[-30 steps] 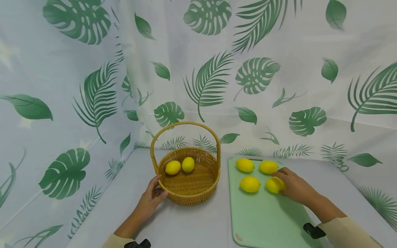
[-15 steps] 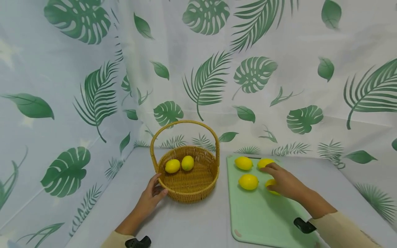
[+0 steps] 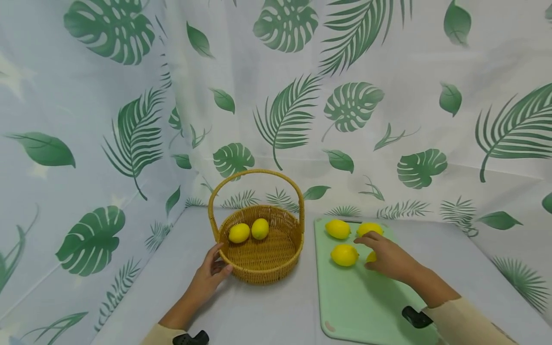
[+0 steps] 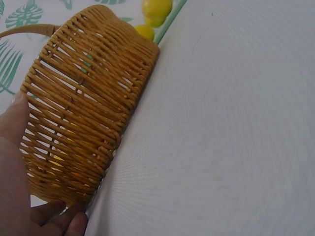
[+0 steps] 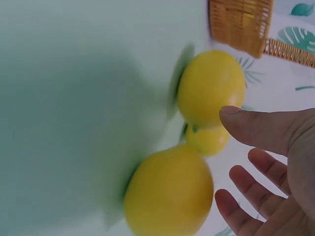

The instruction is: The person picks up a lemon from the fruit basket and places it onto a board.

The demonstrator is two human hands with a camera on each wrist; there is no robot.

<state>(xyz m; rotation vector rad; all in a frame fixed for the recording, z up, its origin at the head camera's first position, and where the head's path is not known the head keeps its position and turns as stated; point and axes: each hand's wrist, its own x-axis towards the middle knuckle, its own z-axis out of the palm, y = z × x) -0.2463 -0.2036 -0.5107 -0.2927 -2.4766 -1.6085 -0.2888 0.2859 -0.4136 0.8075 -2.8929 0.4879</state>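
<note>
My left hand (image 3: 210, 275) holds the wicker basket (image 3: 258, 275) by its left side, thumb at the rim and fingers low against the wall in the left wrist view. Two lemons lie inside, one lemon (image 3: 239, 233) left of the other lemon (image 3: 260, 229). On the green cutting board (image 3: 345, 306) are several more, among them a back-left lemon (image 3: 338, 229), a back-right lemon (image 3: 370, 228) and a front-left lemon (image 3: 344, 255). My right hand (image 3: 390, 258) hovers over the right-hand ones with fingers spread, partly covering the front-right lemon (image 3: 371, 257). In the right wrist view its thumb overlaps a lemon (image 5: 211, 86).
The basket's tall arched handle (image 3: 258, 171) stands upright. White tablecloth (image 3: 276, 316) shows between basket and board. A leaf-printed curtain (image 3: 293, 120) closes off the back and left side.
My right hand has moved left from the front-right lemon, its fingers opening off it, and now hovers between the lemons. My left hand stays at the basket.
</note>
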